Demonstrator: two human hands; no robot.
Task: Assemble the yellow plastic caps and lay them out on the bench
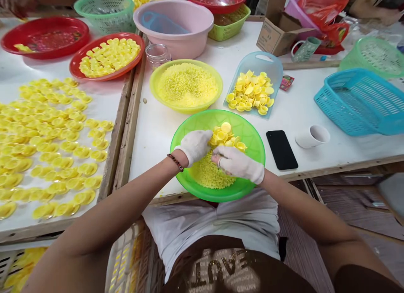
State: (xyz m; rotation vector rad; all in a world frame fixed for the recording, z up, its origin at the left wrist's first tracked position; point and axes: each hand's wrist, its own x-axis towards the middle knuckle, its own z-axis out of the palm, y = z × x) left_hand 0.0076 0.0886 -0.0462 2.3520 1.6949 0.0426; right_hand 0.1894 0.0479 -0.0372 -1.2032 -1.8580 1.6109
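Both my hands wear white gloves and meet over a green basin (252,158) at the table's front edge. Small yellow beads (213,171) lie in the basin below my fingers, and small yellow plastic cups (222,134) are heaped at its far side. My left hand (196,146) is closed, its fingertips curled beside the cups; what it pinches is hidden. Close to it, my right hand (238,163) has its thumb and fingers pressed together over the beads. Whatever lies between those fingers is too small to make out.
A yellow bowl of beads (186,84) and a blue tray of yellow cups (251,91) stand beyond the basin. On the right are a black phone (282,150), a white mug (312,137) and a blue basket (360,103). Rows of yellow pieces (57,145) cover the left table.
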